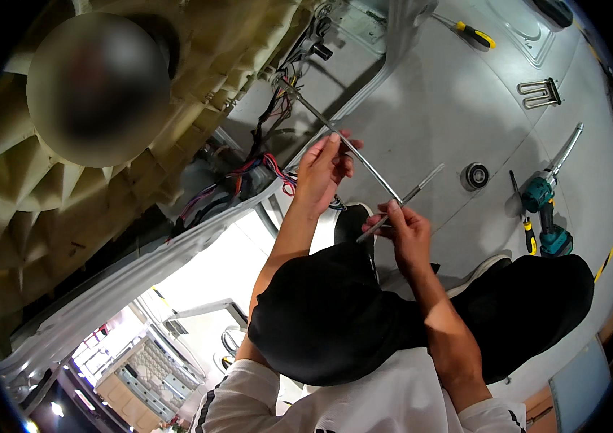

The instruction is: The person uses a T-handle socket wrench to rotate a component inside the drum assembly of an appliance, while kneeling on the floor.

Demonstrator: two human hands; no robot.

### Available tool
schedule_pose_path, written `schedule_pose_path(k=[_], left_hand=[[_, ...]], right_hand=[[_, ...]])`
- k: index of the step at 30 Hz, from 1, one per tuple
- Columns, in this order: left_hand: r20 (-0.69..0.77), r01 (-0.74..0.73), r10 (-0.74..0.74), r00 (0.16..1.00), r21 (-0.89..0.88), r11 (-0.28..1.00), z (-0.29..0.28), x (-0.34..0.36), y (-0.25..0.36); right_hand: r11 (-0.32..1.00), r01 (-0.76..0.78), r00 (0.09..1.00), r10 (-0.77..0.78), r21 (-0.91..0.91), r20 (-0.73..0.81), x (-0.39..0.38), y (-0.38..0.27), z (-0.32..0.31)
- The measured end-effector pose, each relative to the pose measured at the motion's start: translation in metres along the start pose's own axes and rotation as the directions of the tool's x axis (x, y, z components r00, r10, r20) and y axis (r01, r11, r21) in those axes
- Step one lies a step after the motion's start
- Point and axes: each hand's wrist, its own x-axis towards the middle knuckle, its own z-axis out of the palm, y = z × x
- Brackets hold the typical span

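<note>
A long metal T-handle wrench point(369, 166) slants between my hands. My left hand point(324, 169) is closed round the middle of its shaft, thumb on top. The fingers of my right hand point(405, 229) pinch the crossbar, close to where it meets the shaft. The shaft's far end reaches among the wires point(277, 112) beside a cream ribbed plastic tub point(205, 43). What that tip touches is too small to make out. The tub sits inside a metal cabinet point(198, 249) that looks like a washing machine's; a blurred round area covers part of the tub.
On the grey floor to the right lie a ball bearing point(475, 177), a heating element point(539, 94), a teal cordless power tool point(546, 198) with a long socket extension, and two yellow-black screwdrivers, one far point(476, 35), one nearer point(529, 234). My knees point(328, 310) are bent close to the cabinet.
</note>
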Motion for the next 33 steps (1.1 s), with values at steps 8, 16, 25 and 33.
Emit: schedule_pose_path(k=[8,16,25,33], left_hand=[[0.015,0.036,-0.037,0.999,0.090,0.995,0.008,-0.003,-0.004],[0.011,0.031,-0.033,0.999,0.089,0.996,0.008,-0.001,-0.004],[0.016,-0.017,0.016,1.000,0.079,0.997,0.013,0.003,-0.002],[-0.100,-0.041,0.056,0.993,0.142,0.989,0.013,0.002,-0.004]], right_hand=[[0.981,-0.120,0.990,0.105,-0.151,-0.099,-0.008,-0.033,0.003],[-0.115,0.405,0.632,-0.682,-0.907,0.369,0.005,-0.028,-0.014],[0.909,-0.240,0.959,0.168,0.340,0.226,0.002,-0.024,-0.005],[0.935,-0.123,0.986,0.078,-0.332,-0.146,-0.007,-0.049,-0.010]])
